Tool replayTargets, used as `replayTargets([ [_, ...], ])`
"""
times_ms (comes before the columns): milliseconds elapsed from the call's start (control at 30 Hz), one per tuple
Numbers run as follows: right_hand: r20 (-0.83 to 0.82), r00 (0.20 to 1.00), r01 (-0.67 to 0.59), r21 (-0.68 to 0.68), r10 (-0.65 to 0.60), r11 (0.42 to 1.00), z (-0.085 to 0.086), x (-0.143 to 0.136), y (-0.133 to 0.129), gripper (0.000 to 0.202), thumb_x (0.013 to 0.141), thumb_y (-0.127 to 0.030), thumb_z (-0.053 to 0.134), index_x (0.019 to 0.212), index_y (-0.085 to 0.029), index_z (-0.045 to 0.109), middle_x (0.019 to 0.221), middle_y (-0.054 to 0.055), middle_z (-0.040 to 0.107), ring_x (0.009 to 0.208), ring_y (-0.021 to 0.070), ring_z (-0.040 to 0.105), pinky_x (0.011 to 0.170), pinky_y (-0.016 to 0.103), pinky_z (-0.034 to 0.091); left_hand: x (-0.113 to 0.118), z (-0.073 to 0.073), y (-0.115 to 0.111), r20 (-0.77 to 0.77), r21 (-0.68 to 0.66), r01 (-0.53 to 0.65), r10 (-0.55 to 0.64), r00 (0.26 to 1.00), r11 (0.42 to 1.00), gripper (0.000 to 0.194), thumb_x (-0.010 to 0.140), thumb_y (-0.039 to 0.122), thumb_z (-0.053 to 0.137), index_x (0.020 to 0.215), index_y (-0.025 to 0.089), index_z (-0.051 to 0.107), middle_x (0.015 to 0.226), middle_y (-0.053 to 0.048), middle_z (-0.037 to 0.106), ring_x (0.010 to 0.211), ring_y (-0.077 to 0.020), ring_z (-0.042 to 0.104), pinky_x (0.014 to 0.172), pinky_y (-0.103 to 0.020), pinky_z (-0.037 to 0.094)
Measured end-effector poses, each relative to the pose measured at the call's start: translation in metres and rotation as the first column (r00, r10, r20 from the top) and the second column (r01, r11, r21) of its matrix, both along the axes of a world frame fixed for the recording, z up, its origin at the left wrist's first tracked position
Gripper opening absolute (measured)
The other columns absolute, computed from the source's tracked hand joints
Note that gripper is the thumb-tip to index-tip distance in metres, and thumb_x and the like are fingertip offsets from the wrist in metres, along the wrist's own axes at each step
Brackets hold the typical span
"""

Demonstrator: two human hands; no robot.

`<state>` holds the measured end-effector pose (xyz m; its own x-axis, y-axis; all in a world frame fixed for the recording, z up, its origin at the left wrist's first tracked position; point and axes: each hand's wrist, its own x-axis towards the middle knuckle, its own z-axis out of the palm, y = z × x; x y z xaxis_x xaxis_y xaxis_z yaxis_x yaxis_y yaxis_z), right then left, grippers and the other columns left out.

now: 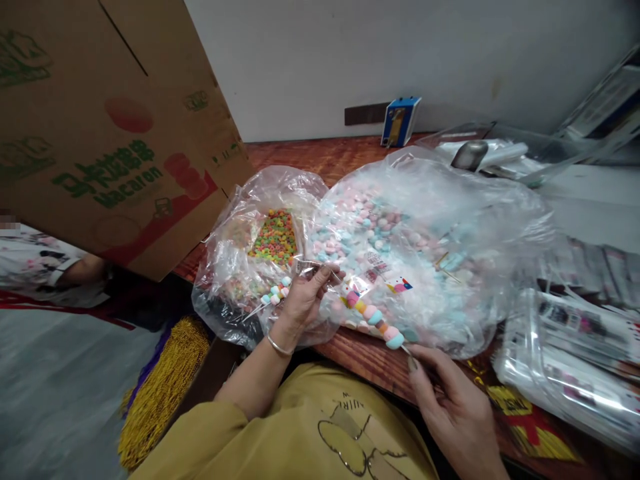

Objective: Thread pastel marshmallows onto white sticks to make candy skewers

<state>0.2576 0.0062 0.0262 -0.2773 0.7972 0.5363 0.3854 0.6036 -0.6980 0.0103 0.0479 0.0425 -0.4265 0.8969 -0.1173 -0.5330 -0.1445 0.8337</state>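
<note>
My right hand (450,400) pinches the bare stick end of a marshmallow skewer (373,313), strung with pink, blue, yellow and orange pieces. The skewer slants up and left toward my left hand (307,297). The left fingers and thumb are closed on the edge of a clear plastic wrapper, whose outline is hard to follow. A printed clear wrapper (400,285) lies just beyond the skewer; whether it is the same one, I cannot tell. Beneath my left wrist rests another marshmallow skewer (276,292). Behind are a bag of small colourful candies (275,237) and a large bag of pastel marshmallows (383,217).
A tall cardboard box (150,133) stands at left, with part of another person (45,260) below it. Stacked clear packaging (570,373) lies at right. A blue device (401,122) sits by the wall. Gold fringe (165,393) hangs beside the table's left end.
</note>
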Motion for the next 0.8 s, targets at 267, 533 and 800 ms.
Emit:
replayTargets([
  [267,-0.184,0.974,0.066,-0.322,-0.131,0.945,-0.023,-0.018,-0.017,0.015,0.095,-0.034,0.065,0.098,-0.021,0.071,0.08,0.003,0.072,0.065,0.0147,0.065,0.059,0.022,0.052,0.026,0.002,0.008,0.289,-0.002,0.01,-0.009,0.957,1.0,0.036,0.065,0.032,0.095,0.084,0.016,0.069,0.08,-0.003,0.076,0.08,-0.0215,0.076,0.084,-0.035,0.059],
  [533,-0.653,0.683,-0.593,-0.757,-0.328,0.274,-0.02,-0.038,-0.019,0.046,0.079,-0.06,0.08,0.087,-0.016,0.069,0.061,-0.011,0.033,0.043,0.0022,0.018,0.037,0.017,0.021,0.043,-0.001,0.014,0.332,-0.007,-0.019,0.02,0.943,1.0,0.033,0.07,0.031,0.091,0.085,0.017,0.065,0.077,-0.002,0.074,0.087,-0.0232,0.076,0.085,-0.036,0.059],
  [800,-0.309,0.939,-0.003,-0.444,-0.15,0.896,-0.031,-0.035,-0.016,0.019,0.098,-0.035,0.064,0.088,-0.019,0.069,0.072,0.0,0.062,0.064,0.0134,0.057,0.06,0.024,0.047,0.049,0.002,0.017,0.317,-0.051,-0.059,0.072,0.946,0.997,0.041,0.067,0.034,0.093,0.09,0.017,0.064,0.077,-0.002,0.074,0.084,-0.0222,0.076,0.077,-0.031,0.058],
])
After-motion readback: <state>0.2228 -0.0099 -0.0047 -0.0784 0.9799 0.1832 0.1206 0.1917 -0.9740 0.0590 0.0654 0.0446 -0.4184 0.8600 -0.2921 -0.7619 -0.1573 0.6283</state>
